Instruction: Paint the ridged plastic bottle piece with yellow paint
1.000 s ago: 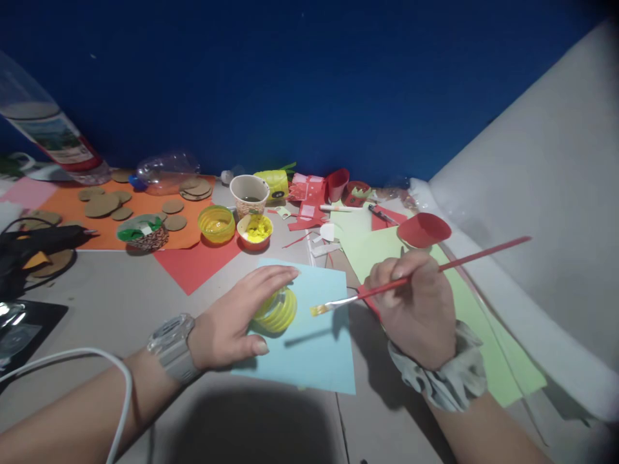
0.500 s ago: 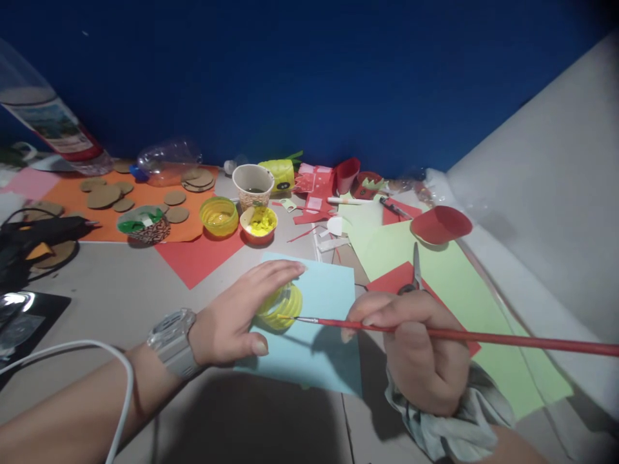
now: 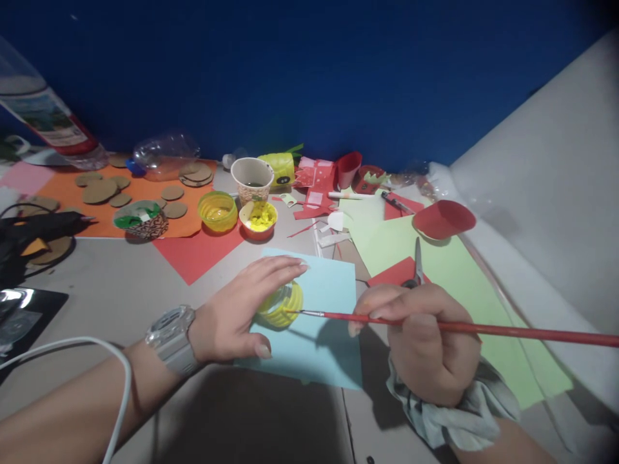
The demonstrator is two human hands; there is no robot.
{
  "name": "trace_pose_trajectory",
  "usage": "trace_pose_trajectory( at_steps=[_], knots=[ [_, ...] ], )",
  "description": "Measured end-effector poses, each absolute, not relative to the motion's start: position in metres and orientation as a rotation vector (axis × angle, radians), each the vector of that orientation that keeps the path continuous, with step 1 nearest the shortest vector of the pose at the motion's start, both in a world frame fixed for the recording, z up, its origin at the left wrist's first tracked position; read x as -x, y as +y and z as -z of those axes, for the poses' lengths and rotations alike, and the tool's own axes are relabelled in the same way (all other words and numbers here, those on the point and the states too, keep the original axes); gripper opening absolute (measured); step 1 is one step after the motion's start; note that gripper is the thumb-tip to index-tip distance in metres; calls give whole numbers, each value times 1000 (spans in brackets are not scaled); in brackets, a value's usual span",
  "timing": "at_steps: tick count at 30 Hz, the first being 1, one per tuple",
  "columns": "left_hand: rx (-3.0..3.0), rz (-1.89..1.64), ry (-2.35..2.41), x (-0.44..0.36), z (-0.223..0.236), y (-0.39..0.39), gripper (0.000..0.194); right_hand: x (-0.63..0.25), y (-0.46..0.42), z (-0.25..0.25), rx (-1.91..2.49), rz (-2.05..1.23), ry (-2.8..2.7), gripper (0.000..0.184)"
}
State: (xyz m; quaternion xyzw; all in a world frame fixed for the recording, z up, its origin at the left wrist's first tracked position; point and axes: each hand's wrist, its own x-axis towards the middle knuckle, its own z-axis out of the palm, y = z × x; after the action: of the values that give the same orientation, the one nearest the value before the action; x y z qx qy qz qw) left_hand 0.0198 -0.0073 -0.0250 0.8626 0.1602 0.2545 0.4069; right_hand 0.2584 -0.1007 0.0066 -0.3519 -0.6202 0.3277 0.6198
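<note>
A clear plastic bottle piece (image 3: 285,306), streaked with yellow paint, sits on a light blue sheet of paper (image 3: 329,277). My left hand (image 3: 239,306) curves round its left side and steadies it, fingers over the far side and thumb at the near side; part of the piece is hidden behind the hand. Between the fingertips of my right hand (image 3: 425,341) is a thin red paintbrush (image 3: 483,330), held nearly level, its bristles touching the painted side or very close to it. Beyond the blue sheet stands a small cup of yellow paint (image 3: 261,222).
Behind are a paper cup with dark liquid (image 3: 252,180), a yellow bowl-shaped piece (image 3: 217,212) and a green paint cup (image 3: 141,219). Cardboard discs (image 3: 99,191) lie on orange paper. Scissors (image 3: 418,264) and a red cut piece (image 3: 443,220) are right; a glue gun (image 3: 43,235) left.
The brush tip has shifted slightly right and up along the painted piece, with my right hand moving a little right. My left hand keeps its place on the piece.
</note>
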Motion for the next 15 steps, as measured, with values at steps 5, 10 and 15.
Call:
trace_pose_trajectory(
  at_steps=[5,10,15],
  knots=[
    [-2169,-661,375,-19,27,-7,96,-258,-96,-5,713,-730,-1486,21],
    [-2174,-655,377,-18,26,-8,96,-260,-94,-5,628,-708,-1550,22],
    [-2168,-643,385,-19,26,-7,96,-260,-92,-5,610,-572,-1582,23]
  ],
)
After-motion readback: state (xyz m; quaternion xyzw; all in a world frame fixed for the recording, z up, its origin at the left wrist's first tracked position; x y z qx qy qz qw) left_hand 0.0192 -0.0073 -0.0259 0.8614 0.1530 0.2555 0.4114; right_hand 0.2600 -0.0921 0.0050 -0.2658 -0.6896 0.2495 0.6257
